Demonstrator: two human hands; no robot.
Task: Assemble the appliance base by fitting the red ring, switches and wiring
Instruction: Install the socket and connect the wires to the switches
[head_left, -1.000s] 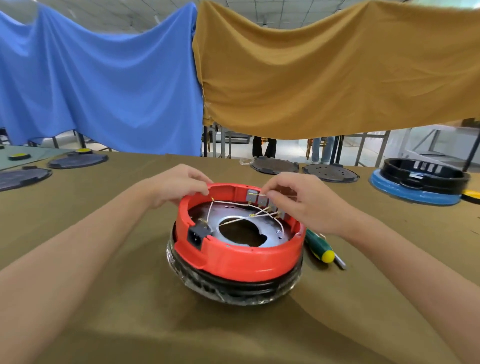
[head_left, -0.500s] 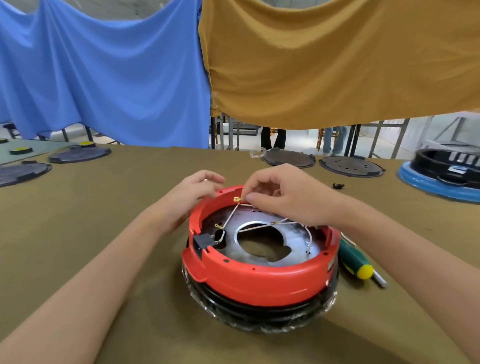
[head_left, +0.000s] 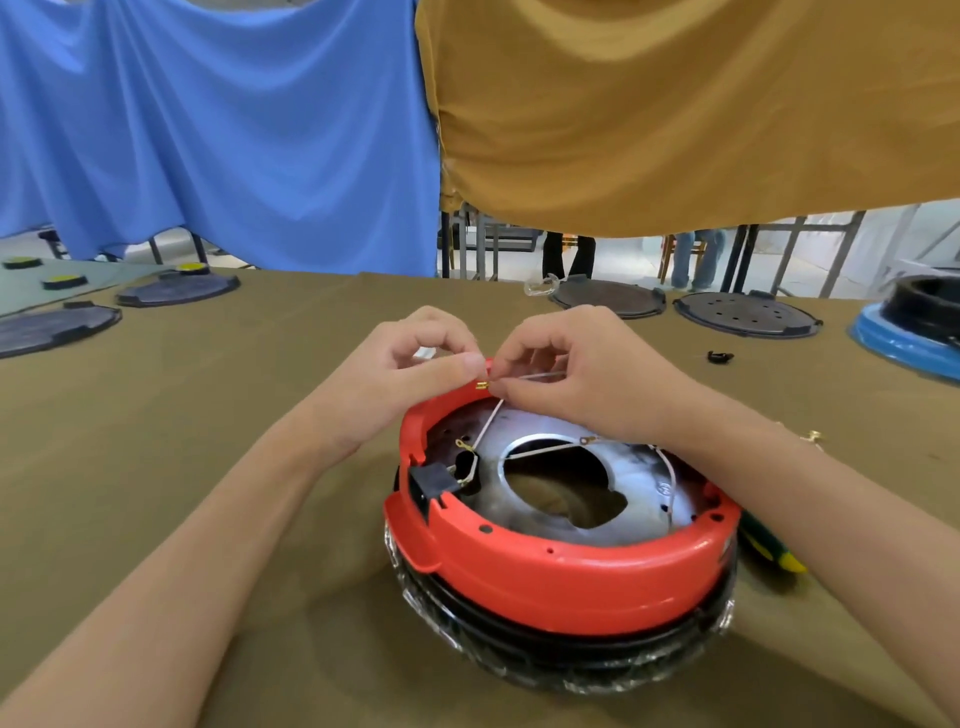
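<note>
The appliance base stands upside down on the table: a red ring (head_left: 571, 582) sits on a black body wrapped in clear film (head_left: 545, 654), with a silver metal plate (head_left: 545, 452) inside. A black socket (head_left: 434, 480) is set in the ring's left wall. Thin white wires (head_left: 488, 423) with brass terminals cross the plate. Above the ring's far rim, my right hand (head_left: 587, 374) pinches one white wire near its brass terminal (head_left: 482, 385). My left hand (head_left: 410, 364) is beside it, fingers curled, thumb and forefinger at a small white piece (head_left: 426, 353) next to that terminal.
A green and yellow screwdriver (head_left: 774, 548) lies right of the base under my right forearm. Dark round plates (head_left: 748, 314) sit at the table's far edge and far left. A blue and black base (head_left: 914, 322) stands at far right. A small black part (head_left: 719, 357) lies nearby.
The view has come closer and tipped down onto the base. My right hand has lifted a white wire's terminal off the plate to the far rim, and my left hand has closed in beside it.
</note>
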